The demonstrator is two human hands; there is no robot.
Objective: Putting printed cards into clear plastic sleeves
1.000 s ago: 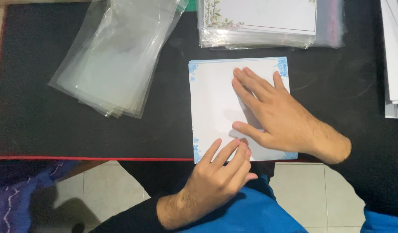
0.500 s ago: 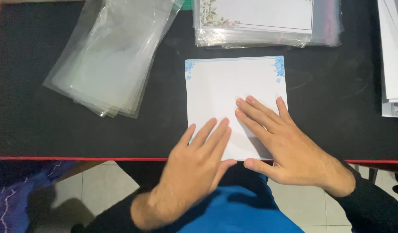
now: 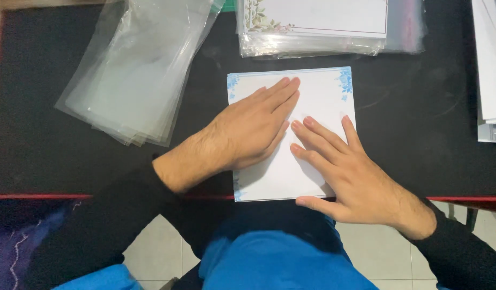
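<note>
A folded white sheet of paper (image 3: 323, 102) with blue flower corners lies on the black table (image 3: 409, 139), its near edge at the table's front edge. My left hand (image 3: 253, 129) lies flat on the sheet's left half, fingers together and pointing up-right. Flat on the lower right part rests my right hand (image 3: 344, 172), fingers spread, thumb at the sheet's near edge. Both palms press on the paper and grip nothing.
A fanned pile of clear plastic sleeves (image 3: 135, 75) lies at the left. A stack of bagged floral sheets (image 3: 323, 27) sits at the back. More white paper (image 3: 490, 64) lies along the right edge. A red strip (image 3: 463, 198) lines the table's front.
My left hand has slid up from the sheet's near edge onto its upper left. My right hand has drawn back down toward the near right corner.
</note>
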